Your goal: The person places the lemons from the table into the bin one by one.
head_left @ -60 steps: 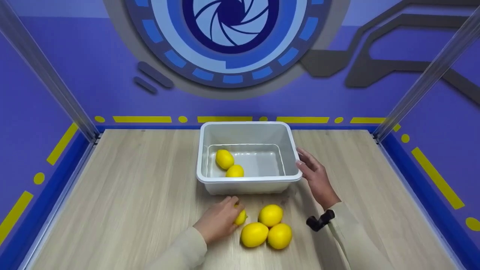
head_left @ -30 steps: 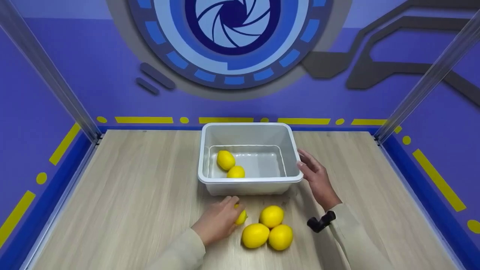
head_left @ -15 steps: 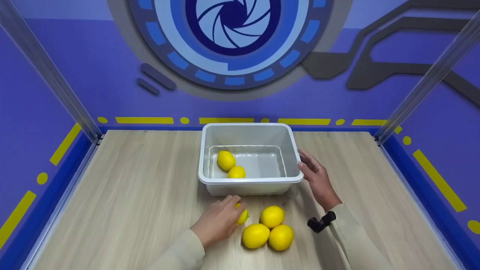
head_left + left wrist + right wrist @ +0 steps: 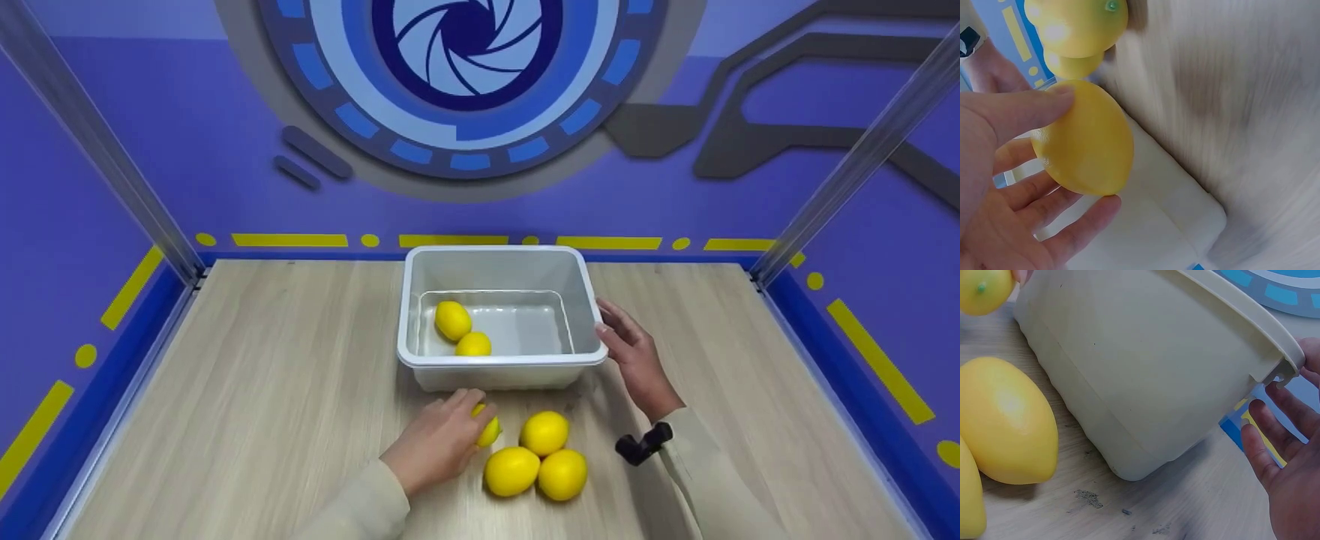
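In the head view my left hand [image 4: 439, 441] grips a lemon [image 4: 489, 430] just in front of a white plastic bin [image 4: 502, 375]. The left wrist view shows that lemon [image 4: 1089, 140] between the thumb and the fingers. Three more lemons lie close together on the table to the right of this hand: one at the back [image 4: 544, 433], one front left [image 4: 511, 472], one front right [image 4: 563, 475]. Two lemons [image 4: 453, 321] rest inside the bin at its left. My right hand [image 4: 637, 364] holds the bin's right rim, thumb at the edge and fingers below it.
The bin stands on a wood-grain table [image 4: 285, 375], near the blue back wall [image 4: 300, 210]. Blue side walls with metal corner posts [image 4: 832, 172] flank the table. A black device [image 4: 643, 443] sits on the right wrist.
My left hand and the lemon in it have shifted slightly right and away from me, with the lemon turned a little. My right hand stays at the bin.
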The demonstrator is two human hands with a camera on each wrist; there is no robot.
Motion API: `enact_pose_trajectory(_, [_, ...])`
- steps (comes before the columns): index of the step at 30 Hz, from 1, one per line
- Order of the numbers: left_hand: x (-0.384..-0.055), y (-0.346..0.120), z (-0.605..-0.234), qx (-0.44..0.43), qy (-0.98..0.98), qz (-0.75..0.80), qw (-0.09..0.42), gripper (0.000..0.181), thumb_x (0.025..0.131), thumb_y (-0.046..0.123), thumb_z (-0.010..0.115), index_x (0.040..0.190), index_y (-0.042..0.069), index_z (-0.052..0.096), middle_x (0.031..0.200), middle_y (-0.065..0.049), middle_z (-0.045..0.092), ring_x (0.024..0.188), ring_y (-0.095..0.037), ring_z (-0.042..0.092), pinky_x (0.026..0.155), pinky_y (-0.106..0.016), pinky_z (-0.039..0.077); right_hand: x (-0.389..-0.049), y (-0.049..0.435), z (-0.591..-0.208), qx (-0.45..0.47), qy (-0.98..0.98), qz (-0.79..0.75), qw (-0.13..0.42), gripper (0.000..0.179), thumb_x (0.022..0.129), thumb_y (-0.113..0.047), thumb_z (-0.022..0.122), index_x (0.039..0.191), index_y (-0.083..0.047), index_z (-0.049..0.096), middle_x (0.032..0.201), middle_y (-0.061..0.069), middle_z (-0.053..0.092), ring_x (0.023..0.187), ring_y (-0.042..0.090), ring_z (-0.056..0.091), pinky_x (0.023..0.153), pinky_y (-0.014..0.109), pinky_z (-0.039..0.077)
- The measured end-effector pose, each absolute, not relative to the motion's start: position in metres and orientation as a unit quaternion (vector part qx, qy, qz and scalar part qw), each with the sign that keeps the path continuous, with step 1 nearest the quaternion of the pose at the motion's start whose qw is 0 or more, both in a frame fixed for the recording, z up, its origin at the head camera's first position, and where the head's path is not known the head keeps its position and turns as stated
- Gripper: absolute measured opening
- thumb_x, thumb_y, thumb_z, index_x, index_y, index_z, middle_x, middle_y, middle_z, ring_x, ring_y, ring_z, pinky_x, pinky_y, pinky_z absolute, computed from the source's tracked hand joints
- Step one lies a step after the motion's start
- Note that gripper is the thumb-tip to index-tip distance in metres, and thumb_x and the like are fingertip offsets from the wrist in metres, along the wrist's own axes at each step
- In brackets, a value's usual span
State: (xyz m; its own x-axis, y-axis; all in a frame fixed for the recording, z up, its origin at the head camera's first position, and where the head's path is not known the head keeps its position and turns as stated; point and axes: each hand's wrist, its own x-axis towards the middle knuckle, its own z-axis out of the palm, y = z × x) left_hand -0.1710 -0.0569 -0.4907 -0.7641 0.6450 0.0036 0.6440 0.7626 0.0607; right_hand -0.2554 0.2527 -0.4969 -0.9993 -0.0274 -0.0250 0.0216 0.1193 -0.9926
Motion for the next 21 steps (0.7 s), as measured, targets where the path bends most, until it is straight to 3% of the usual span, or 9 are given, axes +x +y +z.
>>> enact_pose_trajectory(8, [-0.168, -0.057, -0.486, 0.356, 0.934, 0.026, -0.024, 0.048, 0.086, 0.029, 0.072, 0.131, 0.018, 0.056, 0.126, -0.003, 0.054, 0.112, -0.019, 0.055, 0.083, -0.034, 0.056, -0.25, 0.25, -0.485, 0.006, 0.752, -0.658, 0.034, 0.053, 0.1, -0.03, 0.051, 0.15, -0.024, 0.035, 0.153, 0.004, 0.039, 0.138, 0.02, 0.041, 0.094, 0.016, 0.048])
enact_pose_trajectory(21, [-0.165, -0.055, -0.477, 0.368, 0.927, 0.005, -0.073, 0.052, 0.086, 0.03, 0.071, 0.133, 0.015, 0.056, 0.127, -0.006, 0.054, 0.114, -0.02, 0.056, 0.084, -0.033, 0.056, -0.243, 0.244, -0.472, -0.001, 0.752, -0.659, 0.035, 0.054, 0.101, -0.028, 0.05, 0.15, -0.017, 0.034, 0.153, 0.01, 0.038, 0.139, 0.025, 0.04, 0.093, 0.016, 0.049])
